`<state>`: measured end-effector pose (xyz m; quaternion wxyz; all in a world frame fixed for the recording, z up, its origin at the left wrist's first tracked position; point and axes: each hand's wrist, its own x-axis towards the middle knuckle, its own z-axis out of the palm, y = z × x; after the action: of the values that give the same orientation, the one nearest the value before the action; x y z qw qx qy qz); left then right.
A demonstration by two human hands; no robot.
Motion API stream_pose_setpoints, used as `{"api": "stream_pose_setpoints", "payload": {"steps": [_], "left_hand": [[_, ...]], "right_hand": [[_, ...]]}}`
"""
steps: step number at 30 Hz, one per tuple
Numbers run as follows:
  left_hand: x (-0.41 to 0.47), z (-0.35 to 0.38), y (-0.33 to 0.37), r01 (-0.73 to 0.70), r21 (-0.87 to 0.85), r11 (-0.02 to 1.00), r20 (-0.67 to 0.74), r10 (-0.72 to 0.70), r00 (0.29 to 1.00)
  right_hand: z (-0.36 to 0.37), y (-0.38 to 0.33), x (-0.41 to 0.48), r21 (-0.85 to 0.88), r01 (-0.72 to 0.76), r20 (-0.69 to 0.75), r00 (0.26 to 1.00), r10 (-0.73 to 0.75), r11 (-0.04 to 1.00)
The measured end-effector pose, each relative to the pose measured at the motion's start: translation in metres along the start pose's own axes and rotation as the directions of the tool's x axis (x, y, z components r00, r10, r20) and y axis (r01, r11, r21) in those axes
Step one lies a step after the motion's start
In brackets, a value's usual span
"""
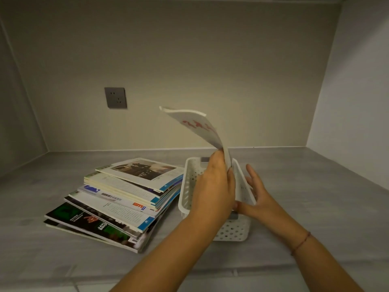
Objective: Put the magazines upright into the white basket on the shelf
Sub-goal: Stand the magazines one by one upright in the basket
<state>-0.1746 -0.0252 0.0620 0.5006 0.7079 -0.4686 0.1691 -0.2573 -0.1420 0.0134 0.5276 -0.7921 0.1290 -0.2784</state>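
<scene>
**Now mid-way: one magazine over the basket, the pile beside it**

Seen from the head camera, looking forward and down into a pale shelf alcove.

Left hand (212,186) raised over the white basket (231,230), fingers (230,180) pinched shut on the lower edge of a white magazine (200,127) with red lettering on its cover. Held roughly upright, lower edge down inside the basket's mouth, upper part curling over to the left and blurred. Cannot tell whether that lower edge touches the basket floor, hidden behind the hand.

Right hand (259,194) just right of the basket, fingers spread and loose, palm against a pale sheet or wall at the basket's right side; holding nothing closed. Thin red cord bracelet (301,243) around the right wrist.

Basket standing on the grey shelf (315,207), narrow and perforated with round holes, long side running away from the camera, near end partly covered by both forearms.

Left of the basket and touching its left wall, a slumped stack of magazines (117,203) lying flat, fanned out, spines toward the right. Topmost with a dark photograph on a white cover; lowest visible one black and green, nearest the camera.

On the back wall, above and behind the stack, a grey power socket (115,97). Side wall at right brighter than the rest.
</scene>
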Motion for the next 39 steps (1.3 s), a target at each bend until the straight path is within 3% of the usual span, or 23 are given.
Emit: {"api": "stream_pose_setpoints", "payload": {"steps": [7,11,14,17,21,23,25,27,29,31,33,35,39], "left_hand": [[0.001,-0.003,0.007,0.048,0.003,0.999,-0.017,-0.048,0.999],[-0.005,0.011,0.004,0.154,-0.083,0.985,0.049,-0.15,0.987],[-0.006,0.02,-0.005,0.159,-0.152,0.976,0.105,-0.144,0.984],[-0.003,0.022,-0.015,0.263,-0.32,0.91,0.32,-0.157,0.934],[0.008,0.015,-0.024,0.461,-0.443,0.769,0.646,-0.083,0.759],[0.015,0.007,-0.028,0.454,-0.395,0.799,0.677,-0.081,0.731],[0.018,-0.002,-0.038,0.333,-0.267,0.904,0.604,-0.112,0.789],[0.021,-0.012,-0.057,0.143,0.08,0.986,0.408,-0.163,0.898],[0.021,-0.02,-0.081,0.163,0.323,0.932,0.245,-0.249,0.937],[0.019,-0.025,-0.095,0.441,0.178,0.88,0.286,-0.474,0.833],[0.014,-0.02,-0.096,0.698,-0.124,0.705,0.419,-0.601,0.681],[0.008,-0.012,-0.095,0.762,-0.244,0.6,0.461,-0.619,0.636],[0.007,-0.004,-0.092,0.771,-0.285,0.569,0.433,-0.641,0.633]], "right_hand": [[-0.003,0.005,0.003,-0.025,-0.007,-0.007,1.0,0.007,1.0],[-0.004,0.001,0.001,0.005,0.016,0.037,0.999,-0.016,1.0],[-0.004,-0.004,-0.002,-0.007,0.026,0.067,0.997,-0.025,1.0],[-0.001,0.0,0.001,0.011,0.056,0.068,0.996,-0.057,0.998],[0.002,0.007,0.004,0.029,0.118,-0.032,0.993,-0.117,0.993],[0.004,0.007,0.006,0.024,0.136,-0.098,0.986,-0.134,0.99],[0.006,0.006,0.009,0.002,0.129,-0.147,0.981,-0.128,0.992],[0.007,0.009,0.01,0.001,0.109,-0.179,0.978,-0.108,0.994],[0.008,0.011,0.01,-0.024,0.09,-0.21,0.973,-0.093,0.996],[0.011,0.011,0.01,-0.029,0.096,-0.22,0.97,-0.1,0.995],[0.014,0.01,0.009,0.004,0.073,-0.225,0.972,-0.071,0.997],[0.016,0.007,0.008,0.015,0.02,-0.261,0.965,-0.015,1.0],[0.012,0.003,0.008,-0.061,-0.071,-0.434,0.9,0.038,0.996]]}}
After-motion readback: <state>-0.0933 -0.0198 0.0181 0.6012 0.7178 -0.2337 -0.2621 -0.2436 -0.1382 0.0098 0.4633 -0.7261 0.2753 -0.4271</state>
